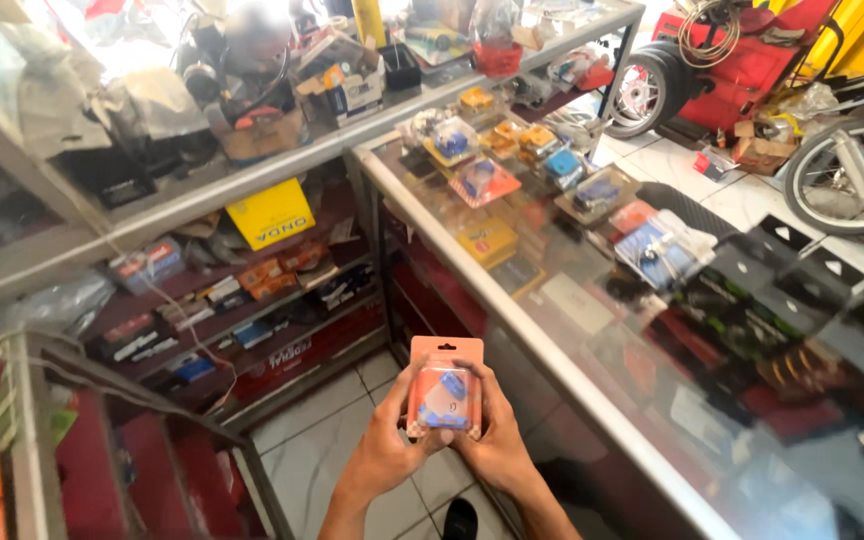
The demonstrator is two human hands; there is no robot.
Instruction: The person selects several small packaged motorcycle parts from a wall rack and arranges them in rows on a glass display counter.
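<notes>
My left hand [384, 448]: closed on the left edge of an orange blister pack [445, 390], thumb on its front, fingers behind.
My right hand [495, 443]: closed on the right edge of the same pack, thumb across the lower front.
The pack: upright between both hands, held in the air, orange card with a clear bubble showing a blue and white part; its top stands clear above my fingertips.
Below my hands: pale tiled floor [307, 455], and a dark shoe tip [460, 520] just under my wrists.
Right of my hands: the glass-topped desk [552, 350] with a metal edge, running up and away; dark packets with green and yellow show through the glass.
Beyond my hands, on the glass: more blister packs [482, 180] in orange and yellow with blue parts, lying flat in a loose cluster, well apart from the one I hold.
Left of my hands: red shelves [252, 300] packed with small boxes, a yellow box [270, 212] standing above them.
Far left, above: a second glass desk [152, 215] crowded with bags and boxes.
Far right: a motorcycle wheel [847, 170] and a smaller wheel [640, 95] beside a red machine, on the tiles.
</notes>
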